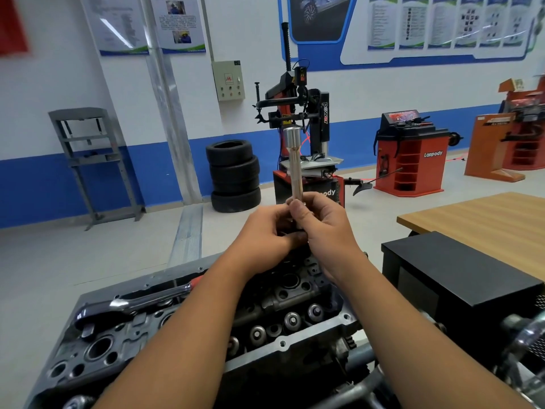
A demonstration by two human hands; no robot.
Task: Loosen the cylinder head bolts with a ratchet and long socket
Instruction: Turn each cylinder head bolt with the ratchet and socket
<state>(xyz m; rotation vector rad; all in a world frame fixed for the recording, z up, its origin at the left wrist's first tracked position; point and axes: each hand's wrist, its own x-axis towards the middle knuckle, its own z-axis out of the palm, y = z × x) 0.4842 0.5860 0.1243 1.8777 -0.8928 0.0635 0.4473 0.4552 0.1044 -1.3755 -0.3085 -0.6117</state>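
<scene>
A long chrome socket (295,166) stands upright above the cylinder head (206,329), its wide end at the top. My right hand (324,228) grips its lower shaft, thumb against it. My left hand (265,234) curls round the bottom end of the socket from the left; what sits under its fingers is hidden. A chrome ratchet (124,305) with a red-tipped handle lies loose on the left side of the head. The head shows valve springs and dark bolt wells between my forearms.
A black box (460,276) sits right of the engine, with a wooden table (486,219) behind it. Beyond stand stacked tyres (234,175), a tyre changer (306,137), a red wheel balancer (413,154) and a grey press frame (88,149).
</scene>
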